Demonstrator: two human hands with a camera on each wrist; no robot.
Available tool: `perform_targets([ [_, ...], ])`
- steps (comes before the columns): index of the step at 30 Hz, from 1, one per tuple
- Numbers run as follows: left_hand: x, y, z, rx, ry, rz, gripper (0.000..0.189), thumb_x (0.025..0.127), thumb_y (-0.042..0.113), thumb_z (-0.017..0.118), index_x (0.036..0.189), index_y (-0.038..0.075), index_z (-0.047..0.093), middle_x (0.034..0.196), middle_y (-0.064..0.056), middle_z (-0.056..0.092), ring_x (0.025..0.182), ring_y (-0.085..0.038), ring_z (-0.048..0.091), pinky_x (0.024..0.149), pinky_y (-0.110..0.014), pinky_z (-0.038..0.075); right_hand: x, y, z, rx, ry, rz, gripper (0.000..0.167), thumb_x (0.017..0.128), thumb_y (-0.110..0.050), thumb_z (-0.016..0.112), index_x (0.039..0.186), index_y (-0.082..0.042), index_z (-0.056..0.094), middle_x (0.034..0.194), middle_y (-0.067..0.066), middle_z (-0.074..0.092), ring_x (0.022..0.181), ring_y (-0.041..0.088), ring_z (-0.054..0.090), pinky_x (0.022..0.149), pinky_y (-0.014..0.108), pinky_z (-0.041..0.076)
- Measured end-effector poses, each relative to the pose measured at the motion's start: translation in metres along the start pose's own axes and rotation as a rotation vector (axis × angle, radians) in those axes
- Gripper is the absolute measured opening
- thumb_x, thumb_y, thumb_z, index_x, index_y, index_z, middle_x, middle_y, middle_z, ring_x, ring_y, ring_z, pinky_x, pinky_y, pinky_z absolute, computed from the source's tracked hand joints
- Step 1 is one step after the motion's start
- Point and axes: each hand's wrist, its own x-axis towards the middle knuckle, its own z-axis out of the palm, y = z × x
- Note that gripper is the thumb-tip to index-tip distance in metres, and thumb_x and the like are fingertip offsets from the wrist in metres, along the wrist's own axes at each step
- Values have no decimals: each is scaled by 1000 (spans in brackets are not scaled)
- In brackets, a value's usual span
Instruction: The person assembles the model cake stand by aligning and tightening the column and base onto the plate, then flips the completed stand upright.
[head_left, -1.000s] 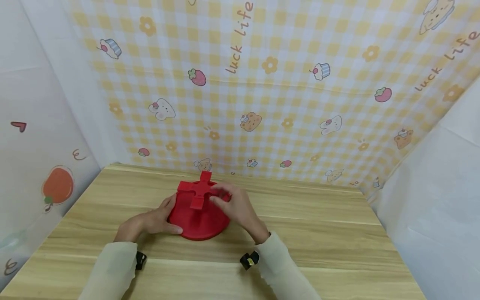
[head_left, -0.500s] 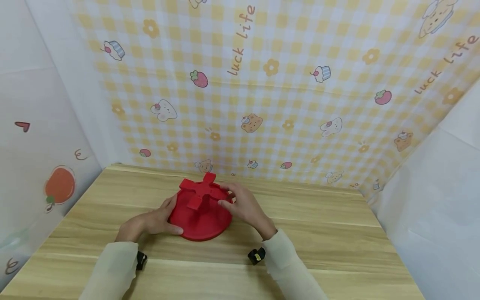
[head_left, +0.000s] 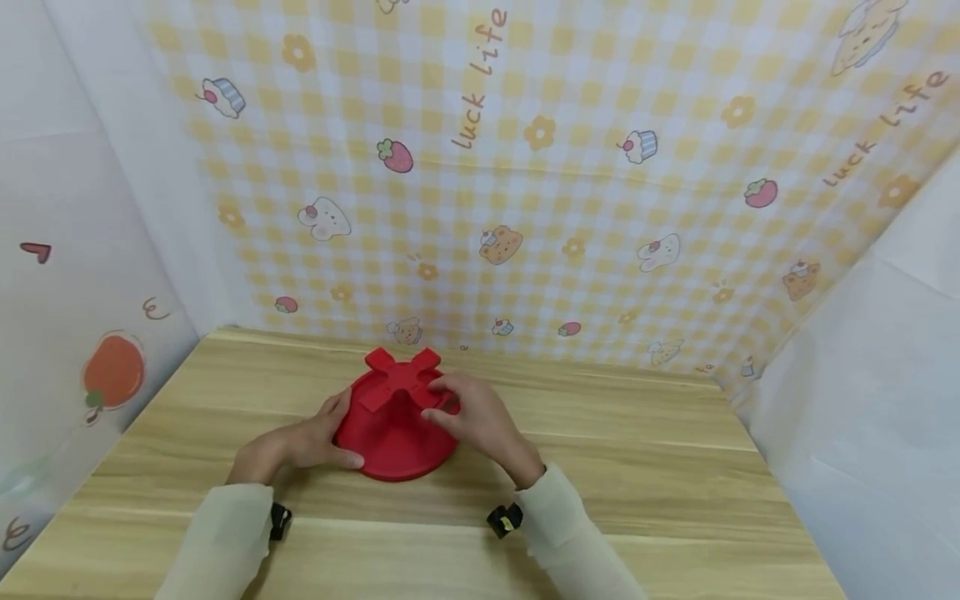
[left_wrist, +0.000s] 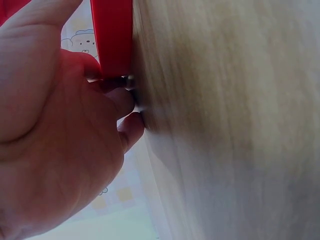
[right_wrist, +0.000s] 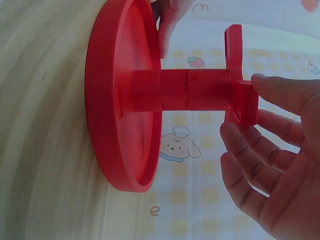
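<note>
A red plastic stand has a round, dish-like base (head_left: 393, 454), an upright post (right_wrist: 192, 90) and a cross-shaped top (head_left: 402, 377). My left hand (head_left: 303, 442) grips the left side of the base, its thumb at the front of the rim. In the left wrist view the fingers curl in at the red rim (left_wrist: 114, 40), close to the tabletop. My right hand (head_left: 483, 421) pinches one arm of the cross between thumb and fingers on the right. The right wrist view shows the thumb on that arm's end, with the other fingers spread below.
The stand rests on a wood-grain table (head_left: 637, 467). Behind the table hangs a yellow checked cloth (head_left: 570, 208) with cartoon prints, and white cloths close off the sides. Each wrist carries a black camera strap (head_left: 505, 521).
The cross-shaped top has turned clockwise as seen from above. My right hand moved slightly right, then back left onto an arm. The left hand and the base have stayed in place.
</note>
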Motion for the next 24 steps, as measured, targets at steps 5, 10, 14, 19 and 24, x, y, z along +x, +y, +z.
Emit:
perform_targets([
  [5,-1,-2,2,-7,-5,4,123,82,42,79,156,-2,-10,157,-28,7,137,-52,22,107,-66,34,0,-3,5,10,-10,6,35,87,-25,79,115,-7,70,109,3,69,95,21,66,81,30,57],
  [10,0,0,0,10,3,24,122,83,42,78,156,-3,-9,156,-27,8,136,-51,24,107,-65,35,1,-7,7,-3,15,-13,36,86,-27,79,115,-9,70,108,1,70,92,16,65,79,25,56],
  [14,0,2,-1,1,-1,16,122,82,41,79,155,-4,-8,157,-27,8,137,-51,23,108,-65,35,1,-9,10,-9,32,-11,37,84,-27,81,114,-9,71,106,1,70,88,14,65,75,18,53],
  [19,-1,3,-2,-3,-2,12,122,83,40,79,155,-4,-9,156,-28,7,137,-51,24,108,-66,34,-1,-14,14,-10,41,-23,35,84,-23,81,114,-8,70,107,2,70,86,9,63,72,16,52],
  [24,-2,2,-1,-2,5,18,122,82,40,79,156,-3,-8,156,-28,9,136,-51,25,107,-65,36,-2,-18,18,-4,58,-16,33,85,-22,80,113,-9,69,103,1,69,81,6,60,69,14,51],
])
